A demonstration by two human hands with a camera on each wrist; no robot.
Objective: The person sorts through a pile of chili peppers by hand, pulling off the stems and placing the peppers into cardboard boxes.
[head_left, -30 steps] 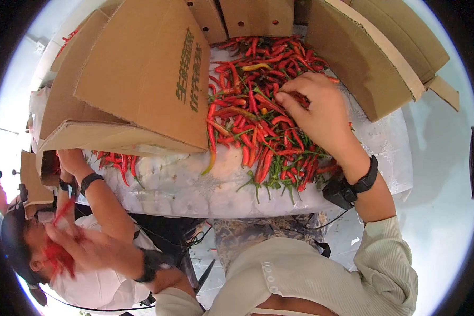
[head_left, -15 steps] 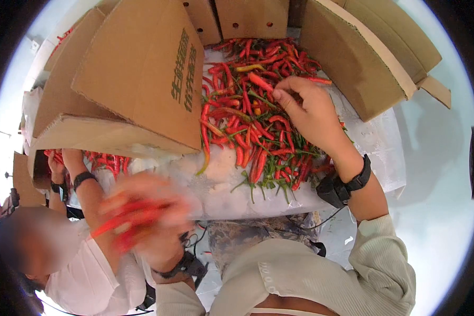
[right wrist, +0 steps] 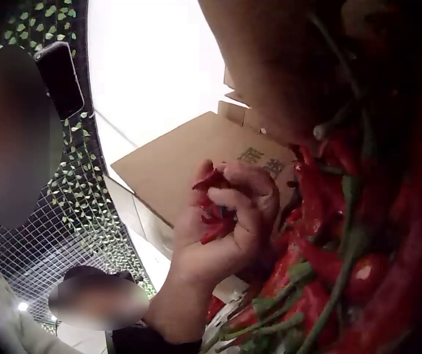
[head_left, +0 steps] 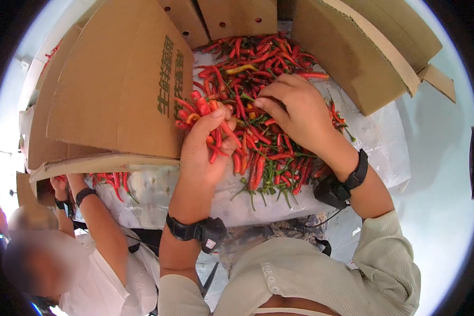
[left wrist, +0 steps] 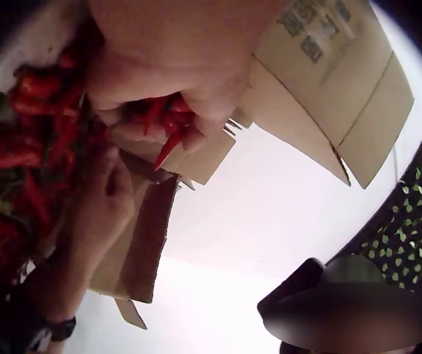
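Note:
My left hand (head_left: 203, 152) grips a bunch of red chili peppers (head_left: 201, 108), their tips poking out past the fingers beside the tall box flap. The same bunch (left wrist: 170, 125) shows under the palm in the left wrist view, and the left hand (right wrist: 222, 243) appears curled round it in the right wrist view. Over the heap of chili peppers (head_left: 258, 174), my right hand (head_left: 300, 108) pinches a chili pepper at its green stem (head_left: 247, 97) between thumb and forefinger. Most of that pepper is hidden among the others.
Cardboard flaps (head_left: 116, 79) stand left of the heap, with another box wall (head_left: 353, 58) on the right and panels (head_left: 239, 18) behind. A plastic-covered table (head_left: 205, 203) lies underneath. At the left, another person (head_left: 110, 263) reaches toward more peppers (head_left: 116, 181).
My left hand has swung from the lower left up to the heap, carrying its bunch of peppers. The red pepper raised in my right hand half a second ago is no longer there.

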